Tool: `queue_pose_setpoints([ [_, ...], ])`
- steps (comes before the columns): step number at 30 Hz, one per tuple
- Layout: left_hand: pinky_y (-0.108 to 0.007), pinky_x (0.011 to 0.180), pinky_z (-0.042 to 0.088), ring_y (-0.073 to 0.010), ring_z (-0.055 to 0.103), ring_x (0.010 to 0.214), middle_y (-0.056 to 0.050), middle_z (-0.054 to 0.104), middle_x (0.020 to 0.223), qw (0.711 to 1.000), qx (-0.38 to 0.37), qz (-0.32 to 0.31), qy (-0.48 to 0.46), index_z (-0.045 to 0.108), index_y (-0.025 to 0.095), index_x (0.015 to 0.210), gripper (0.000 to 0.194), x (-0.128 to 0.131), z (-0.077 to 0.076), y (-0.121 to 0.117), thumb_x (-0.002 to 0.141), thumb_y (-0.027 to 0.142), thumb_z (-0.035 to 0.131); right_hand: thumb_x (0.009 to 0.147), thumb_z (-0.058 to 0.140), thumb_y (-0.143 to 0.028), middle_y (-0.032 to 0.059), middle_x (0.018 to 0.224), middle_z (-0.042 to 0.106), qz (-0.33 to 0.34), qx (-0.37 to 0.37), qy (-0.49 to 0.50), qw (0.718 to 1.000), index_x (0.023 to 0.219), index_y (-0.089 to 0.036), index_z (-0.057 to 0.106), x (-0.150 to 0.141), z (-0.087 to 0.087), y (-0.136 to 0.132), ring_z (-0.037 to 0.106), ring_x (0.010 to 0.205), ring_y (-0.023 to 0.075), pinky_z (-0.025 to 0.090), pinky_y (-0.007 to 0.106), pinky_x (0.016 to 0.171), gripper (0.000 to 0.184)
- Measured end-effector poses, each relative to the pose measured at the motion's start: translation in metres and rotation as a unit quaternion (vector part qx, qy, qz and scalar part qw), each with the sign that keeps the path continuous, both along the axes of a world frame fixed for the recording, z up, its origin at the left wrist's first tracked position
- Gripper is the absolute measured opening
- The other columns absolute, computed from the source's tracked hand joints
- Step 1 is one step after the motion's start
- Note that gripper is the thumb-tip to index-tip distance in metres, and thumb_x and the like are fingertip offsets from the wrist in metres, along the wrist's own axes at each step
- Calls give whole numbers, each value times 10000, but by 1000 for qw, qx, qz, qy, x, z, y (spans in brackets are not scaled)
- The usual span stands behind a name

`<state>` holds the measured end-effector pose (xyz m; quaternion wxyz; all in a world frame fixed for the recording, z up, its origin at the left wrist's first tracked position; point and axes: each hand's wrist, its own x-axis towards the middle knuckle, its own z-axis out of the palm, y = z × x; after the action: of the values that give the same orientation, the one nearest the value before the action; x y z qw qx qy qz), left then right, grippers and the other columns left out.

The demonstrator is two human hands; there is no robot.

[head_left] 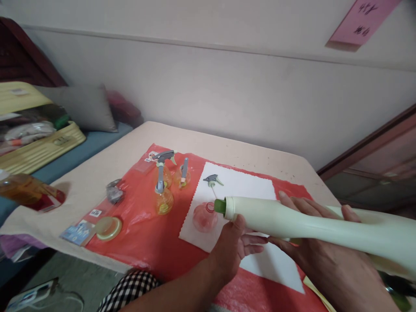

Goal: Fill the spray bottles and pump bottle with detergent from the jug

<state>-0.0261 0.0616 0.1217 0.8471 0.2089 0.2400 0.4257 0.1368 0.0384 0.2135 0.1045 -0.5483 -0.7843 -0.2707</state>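
Note:
A large pale green plastic jug point(271, 212) lies tilted across both my hands, its neck toward the left. From its mouth sticks a dark green spout point(220, 206). My right hand point(338, 264) is wrapped around the jug's handle end, fingers over the top. Under the neck, my left hand point(227, 247) supports it, with the thumb against the rim. Just below and left of the spout, a clear round spray bottle point(204, 218) stands uncapped on a white sheet point(240, 182). Its grey trigger spray head point(213, 179) is behind it on the sheet.
Several yellow-tinted spray bottles point(164, 200) with grey triggers stand on the red plastic cover point(136, 225). A round lid point(108, 228), a crumpled grey item point(115, 191) and a drink bottle point(30, 190) are at the left. A wall point(208, 95) rises behind the table.

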Motion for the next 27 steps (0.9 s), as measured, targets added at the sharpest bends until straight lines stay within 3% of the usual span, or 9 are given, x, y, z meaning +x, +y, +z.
queue_pose_setpoints([
  [27,-362,826,489,-246,671,908,-198,703,1123,1000,-8,3,1,659,95,1214,837,1,1,0,744,784,589,1037,298,-519,174,1311,557,7,5,13,1000,1586,-157,212,-1,0,1,501,1235,381,152,644,1148,664],
])
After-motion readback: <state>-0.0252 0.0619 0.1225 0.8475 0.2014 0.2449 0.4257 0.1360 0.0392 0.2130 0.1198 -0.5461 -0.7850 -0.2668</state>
